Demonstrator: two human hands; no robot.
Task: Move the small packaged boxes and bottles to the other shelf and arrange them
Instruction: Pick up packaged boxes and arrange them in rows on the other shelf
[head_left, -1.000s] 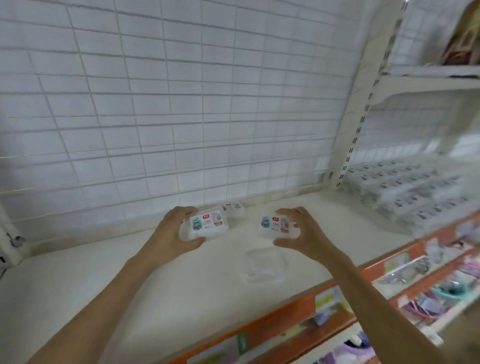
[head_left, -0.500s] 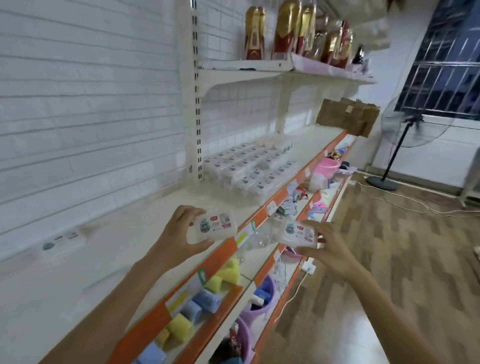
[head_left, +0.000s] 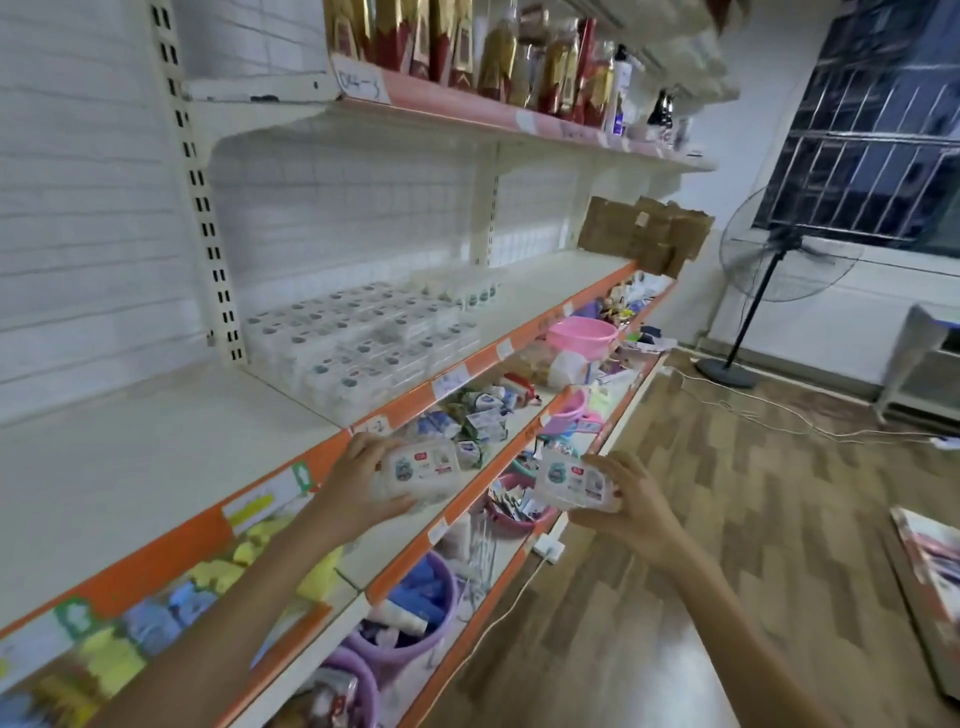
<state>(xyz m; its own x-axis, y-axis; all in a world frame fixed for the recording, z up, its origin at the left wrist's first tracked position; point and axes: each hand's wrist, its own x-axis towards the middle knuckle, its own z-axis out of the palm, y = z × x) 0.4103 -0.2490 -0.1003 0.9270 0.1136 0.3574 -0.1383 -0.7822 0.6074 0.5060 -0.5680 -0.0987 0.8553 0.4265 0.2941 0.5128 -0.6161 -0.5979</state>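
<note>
My left hand (head_left: 358, 483) grips a small clear packaged box (head_left: 422, 470) with a white printed label, held in front of the orange shelf edge. My right hand (head_left: 631, 501) grips a second box of the same kind (head_left: 570, 480), out over the lower shelves. Both boxes are in the air, apart from each other. On the white shelf (head_left: 545, 291) further right, several rows of the same boxes (head_left: 363, 343) are lined up against the upright post, with small white bottles (head_left: 475, 293) behind them.
Top shelf holds red-and-gold bottles (head_left: 452, 47). Cardboard (head_left: 644, 234) sits at the shelf's far end. Lower shelves carry a pink basin (head_left: 582, 335), purple buckets (head_left: 415, 618) and packets. A standing fan (head_left: 779, 270) and cables lie on the wooden floor at right.
The view has swung right from the bare left shelf section toward the stocked section. Both hands still carry their boxes, now lower and in front of the shelf edge.
</note>
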